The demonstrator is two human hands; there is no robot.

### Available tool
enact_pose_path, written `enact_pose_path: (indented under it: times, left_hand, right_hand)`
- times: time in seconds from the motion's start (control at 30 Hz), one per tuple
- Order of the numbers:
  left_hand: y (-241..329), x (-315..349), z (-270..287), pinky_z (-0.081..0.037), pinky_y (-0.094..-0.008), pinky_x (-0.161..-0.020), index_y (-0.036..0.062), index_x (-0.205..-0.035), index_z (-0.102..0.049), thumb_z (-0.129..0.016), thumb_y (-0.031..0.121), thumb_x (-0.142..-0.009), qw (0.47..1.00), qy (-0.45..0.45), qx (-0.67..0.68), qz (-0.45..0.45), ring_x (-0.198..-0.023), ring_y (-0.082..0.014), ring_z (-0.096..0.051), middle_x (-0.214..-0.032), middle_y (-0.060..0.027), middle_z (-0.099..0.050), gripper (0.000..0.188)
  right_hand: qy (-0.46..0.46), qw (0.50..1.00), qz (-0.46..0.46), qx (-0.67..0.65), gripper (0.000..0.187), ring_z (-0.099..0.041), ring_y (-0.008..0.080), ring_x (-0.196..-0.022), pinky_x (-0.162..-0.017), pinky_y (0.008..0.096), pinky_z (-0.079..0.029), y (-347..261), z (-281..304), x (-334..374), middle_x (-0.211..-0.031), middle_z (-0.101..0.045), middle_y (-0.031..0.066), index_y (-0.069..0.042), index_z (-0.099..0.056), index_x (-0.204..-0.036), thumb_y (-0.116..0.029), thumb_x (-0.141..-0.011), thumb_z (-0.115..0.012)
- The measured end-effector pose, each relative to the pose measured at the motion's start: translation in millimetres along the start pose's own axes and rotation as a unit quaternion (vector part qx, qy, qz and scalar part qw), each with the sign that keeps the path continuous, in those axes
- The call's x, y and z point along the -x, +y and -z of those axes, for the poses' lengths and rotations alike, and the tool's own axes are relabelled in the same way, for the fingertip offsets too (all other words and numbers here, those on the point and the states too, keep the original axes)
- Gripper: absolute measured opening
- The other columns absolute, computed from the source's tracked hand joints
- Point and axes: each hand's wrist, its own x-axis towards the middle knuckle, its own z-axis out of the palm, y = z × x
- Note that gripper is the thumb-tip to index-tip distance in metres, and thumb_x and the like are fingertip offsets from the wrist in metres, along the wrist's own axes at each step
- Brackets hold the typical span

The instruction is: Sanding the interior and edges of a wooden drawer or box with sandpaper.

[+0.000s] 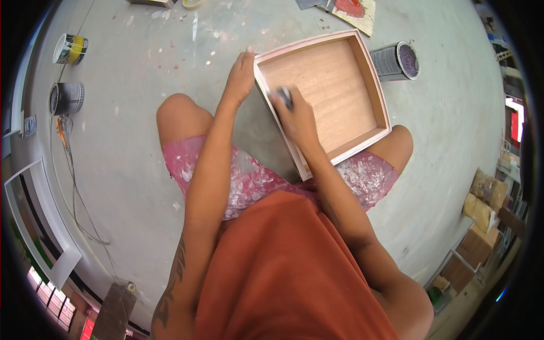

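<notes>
A shallow wooden box (323, 85), like a drawer or tray, lies tilted between my knees. Its inside is bare wood and its rim looks whitish. My left hand (241, 78) grips the box at its far left corner, fingers on the rim. Over the left side wall, my right hand (298, 118) is closed around a small dark grey piece (285, 97), blurred by motion; its exact kind does not show. The near right part of the box rests by my right thigh.
An open can (391, 61) lies beside the box's right wall. Two more cans, one with a yellow label (73, 49) and one grey (69, 98), are at the left near a cord (73, 187). Stained boards (354, 12) lie far off; cardboard boxes (479, 249) line the right.
</notes>
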Motion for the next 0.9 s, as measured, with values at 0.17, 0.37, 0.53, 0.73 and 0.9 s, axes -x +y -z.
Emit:
enact_pose_path:
  times: [0.17,0.37,0.53,0.73,0.9]
  left_hand:
    - [6.5,6.6,-1.1,-0.045,-0.0419,-0.101,-0.009,-0.112,-0.062,-0.034,0.048,-0.113,1.0,0.014,0.014,-0.005,-0.105,-0.0355,-0.061,-0.107,-0.0261,-0.066,0.064]
    - [18.3,1.3,-18.8,-0.045,-0.0416,-0.101,-0.009,-0.114,-0.062,-0.035,0.047,-0.113,0.999,0.036,-0.004,-0.01,-0.106,-0.0361,-0.063,-0.109,-0.0274,-0.067,0.062]
    - [3.7,6.3,0.9,-0.045,-0.0407,-0.103,-0.0089,-0.117,-0.063,-0.035,0.046,-0.113,0.999,0.041,-0.002,-0.01,-0.109,-0.0345,-0.063,-0.111,-0.027,-0.068,0.062]
    - [17.8,6.7,-0.9,-0.045,-0.0392,-0.105,-0.0061,-0.119,-0.065,-0.036,0.046,-0.113,0.998,-0.014,0.053,0.025,-0.111,-0.0293,-0.063,-0.116,-0.0174,-0.07,0.06]
    - [6.2,1.1,0.7,-0.049,-0.0343,-0.095,0.0028,-0.127,-0.066,-0.034,0.044,-0.112,0.975,-0.069,0.186,0.1,-0.103,-0.0168,-0.063,-0.115,-0.0088,-0.071,0.054]
  right_hand:
    - [-0.034,0.997,-0.059,0.027,0.04,-0.071,0.0446,-0.08,-0.069,0.0492,-0.053,16.3,24.2,57.4,-0.083,-0.071,0.0244,-0.003,-0.065,-0.111,-0.041,-0.1,-0.067]
    - [0.044,0.998,0.031,0.021,0.04,-0.068,0.0497,-0.083,-0.072,0.0511,-0.052,-16.3,-7.6,-46.6,-0.087,-0.07,0.0285,-0.001,-0.063,-0.107,-0.04,-0.1,-0.067]
    - [0.011,1.0,0.007,0.014,0.037,-0.069,0.0477,-0.08,-0.07,0.0518,-0.052,10.6,2.9,34.1,-0.082,-0.071,0.0255,-0.004,-0.063,-0.109,-0.039,-0.101,-0.065]
    - [0.019,1.0,0.0,0.005,0.038,-0.069,0.0459,-0.078,-0.068,0.0498,-0.053,-4.9,2.4,2.4,-0.082,-0.071,0.0248,-0.002,-0.064,-0.101,-0.04,-0.099,-0.068]
    - [0.072,0.997,0.029,-0.018,0.046,-0.072,0.0443,-0.085,-0.074,0.0497,-0.054,-26.5,-21.6,-67.9,-0.087,-0.073,0.0256,-0.001,-0.07,-0.104,-0.046,-0.096,-0.069]
